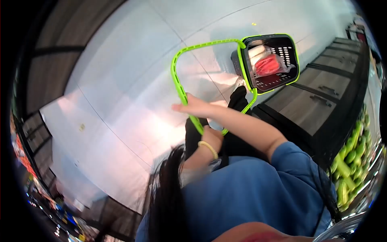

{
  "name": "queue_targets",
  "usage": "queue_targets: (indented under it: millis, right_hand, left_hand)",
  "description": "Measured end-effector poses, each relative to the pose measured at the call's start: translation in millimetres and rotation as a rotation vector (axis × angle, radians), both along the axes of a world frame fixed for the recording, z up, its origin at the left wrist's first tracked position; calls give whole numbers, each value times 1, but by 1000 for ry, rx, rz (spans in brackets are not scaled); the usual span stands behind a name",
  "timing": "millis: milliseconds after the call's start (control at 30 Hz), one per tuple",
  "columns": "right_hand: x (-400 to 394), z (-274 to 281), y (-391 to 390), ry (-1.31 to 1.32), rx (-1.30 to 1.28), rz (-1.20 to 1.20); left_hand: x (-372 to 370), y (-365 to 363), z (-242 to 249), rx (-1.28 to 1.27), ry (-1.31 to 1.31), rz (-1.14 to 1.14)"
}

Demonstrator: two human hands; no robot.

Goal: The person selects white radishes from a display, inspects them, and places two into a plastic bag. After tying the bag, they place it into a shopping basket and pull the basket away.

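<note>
basket (pixel 274 62): already loaded with a red wrapped pack (pixel 269 65) and a pale one behind it (room left).
handle (pixel 179 86): gripped by left hand (pixel 209 135), fingers wrapped; right hand (pixel 193 107) laid flat, fingers together.
produce shelf (pixel 350 161): right of basket, untouched.
</note>
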State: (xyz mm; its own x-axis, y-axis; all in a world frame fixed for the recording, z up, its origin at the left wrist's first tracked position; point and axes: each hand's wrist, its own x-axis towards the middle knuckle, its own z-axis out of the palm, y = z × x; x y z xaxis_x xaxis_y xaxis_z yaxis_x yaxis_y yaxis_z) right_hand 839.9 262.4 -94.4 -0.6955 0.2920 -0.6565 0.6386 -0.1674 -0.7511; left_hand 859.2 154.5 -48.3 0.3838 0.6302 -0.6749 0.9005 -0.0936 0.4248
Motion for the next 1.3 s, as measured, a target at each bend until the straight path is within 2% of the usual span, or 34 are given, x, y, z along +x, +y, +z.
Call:
queue_targets:
  millis: [33,100,133,200,267,300,333,433,467,533,567,600,667,767,867,967,1067,1167,1267,1300]
  right_hand:
    - [-14,47,-1,-44,-351,-413]
    - [3,38,5,-61,-320,-342]
    - [21,36,12,-80,-306,-305]
    - [54,73,13,-55,-18,-257]
    - [97,78,10,-130,265,-132]
    - [123,72,6,-84,236,-133]
    - [151,61,2,-35,209,-135]
    - [212,41,-17,114,129,-135]
    - [225,44,-20,155,232,-186]
    - [241,87,-18,226,447,-282]
    - [236,105,-17,-200,360,-298]
    - [230,154,-8,-221,332,-438]
    - [236,174,14,-303,362,-382]
    - [256,173,51,-265,598,-339]
    - [283,192,94,-328,582,-353]
    - [312,190,133,-251,622,-463]
    - [328,222,168,-270,538,-512]
    - [342,219,188,-231,480,-533]
    - [363,204,198,-157,478,-501]
    - [370,218,204,-251,365,-441]
  left_hand:
    - [9,-2,6,226,74,59]
    - [-9,17,61,310,82,-5]
    - [-16,19,47,502,-66,-7]
    - [-35,45,80,386,-579,42]
    - [-28,66,118,443,-522,-47]
    - [-24,75,130,470,-490,-94]
    - [-16,83,133,508,-628,-100]
    - [19,92,138,439,-793,-227]
    - [32,95,131,435,-814,-232]
    - [51,108,116,432,-857,-241]
    - [47,121,126,418,-832,-144]
    - [46,139,136,467,-757,-183]
    - [53,167,138,434,-601,-283]
    - [75,211,152,417,-318,-454]
    - [107,259,165,374,-319,-455]
    - [141,312,180,277,-213,-532]
    - [149,354,176,227,-144,-566]
    - [147,395,170,125,7,-576]
    - [140,434,166,19,-56,-545]
    - [133,448,160,1,-137,-559]
